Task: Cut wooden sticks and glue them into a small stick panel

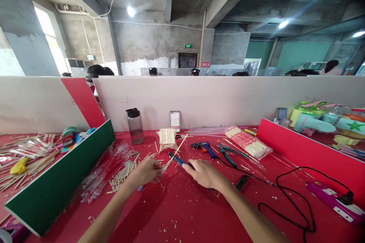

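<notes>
My left hand (148, 171) is closed on a thin wooden stick (180, 146), which slants up and to the right from its fingertips. In my right hand (202, 172) is a blue tool that looks like a utility knife (177, 158), its front end close to the stick. The far end of the tool shows below the hand. Just beyond both hands stands a small structure built of wooden sticks (167, 138). A heap of short cut stick pieces (124, 174) lies beside my left forearm.
To the right lie a blue glue gun (203, 148), green-handled pliers (228, 157), a pack of sticks (248, 142) and a black cord (285, 182) to a purple power strip (333, 199). A bottle (135, 127) stands behind. Green (65, 178) and red (310, 152) boards flank the space.
</notes>
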Demonstrator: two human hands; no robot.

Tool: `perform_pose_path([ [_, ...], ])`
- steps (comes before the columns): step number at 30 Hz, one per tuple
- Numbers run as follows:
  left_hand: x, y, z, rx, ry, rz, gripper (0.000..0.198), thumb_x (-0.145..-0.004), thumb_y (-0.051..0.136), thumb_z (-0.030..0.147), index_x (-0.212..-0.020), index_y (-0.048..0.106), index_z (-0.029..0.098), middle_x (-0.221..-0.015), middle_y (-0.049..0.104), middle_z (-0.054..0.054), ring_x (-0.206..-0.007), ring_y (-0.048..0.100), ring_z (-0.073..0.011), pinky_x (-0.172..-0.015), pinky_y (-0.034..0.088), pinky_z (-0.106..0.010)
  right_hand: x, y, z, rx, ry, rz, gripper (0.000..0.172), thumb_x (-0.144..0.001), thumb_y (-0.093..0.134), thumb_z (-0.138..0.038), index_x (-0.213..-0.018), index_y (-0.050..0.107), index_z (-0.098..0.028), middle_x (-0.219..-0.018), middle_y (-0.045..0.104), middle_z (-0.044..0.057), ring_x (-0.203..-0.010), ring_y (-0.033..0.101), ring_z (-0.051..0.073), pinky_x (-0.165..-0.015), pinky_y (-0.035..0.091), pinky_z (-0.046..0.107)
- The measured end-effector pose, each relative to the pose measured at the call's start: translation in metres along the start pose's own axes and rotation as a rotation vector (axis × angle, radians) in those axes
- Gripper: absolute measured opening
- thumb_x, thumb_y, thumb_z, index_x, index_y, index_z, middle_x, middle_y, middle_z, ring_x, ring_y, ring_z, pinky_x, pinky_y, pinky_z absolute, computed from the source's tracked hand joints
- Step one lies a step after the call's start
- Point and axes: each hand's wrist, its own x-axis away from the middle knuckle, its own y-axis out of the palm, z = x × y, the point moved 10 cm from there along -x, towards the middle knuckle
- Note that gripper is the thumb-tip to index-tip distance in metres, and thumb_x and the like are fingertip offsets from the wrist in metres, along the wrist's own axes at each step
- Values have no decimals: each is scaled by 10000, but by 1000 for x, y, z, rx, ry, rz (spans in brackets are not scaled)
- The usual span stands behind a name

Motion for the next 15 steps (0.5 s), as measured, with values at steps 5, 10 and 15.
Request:
perform_pose_path([
  [5,14,-7,1,-304,-5,-30,285,-780,600,394,-607,627,170,-541,638,-19,-577,692,-222,-513,454,-237,4,-15,10,-100,18,0,513,-1004,245,-603,-864,562,-225,-748,668,40,-699,618,214,-615,343,281],
  [10,16,-13,19,-551,85,74,284,-852,576,403,-784,743,183,-704,737,-75,-656,705,-246,-614,470,-284,17,-14,20,-124,15,-54,524,-1005,213,-610,-1037,576,-234,-874,687,56,-796,630,240,-683,391,309],
  [15,33,-14,66,-310,460,166,460,-948,510,417,-1389,528,288,-1389,593,-97,-924,694,-205,-817,524,-303,26,-6,10,-39,-38,-59,518,-1022,229,-549,-1175,573,-194,-1064,698,131,-984,641,283,-786,397,335],
])
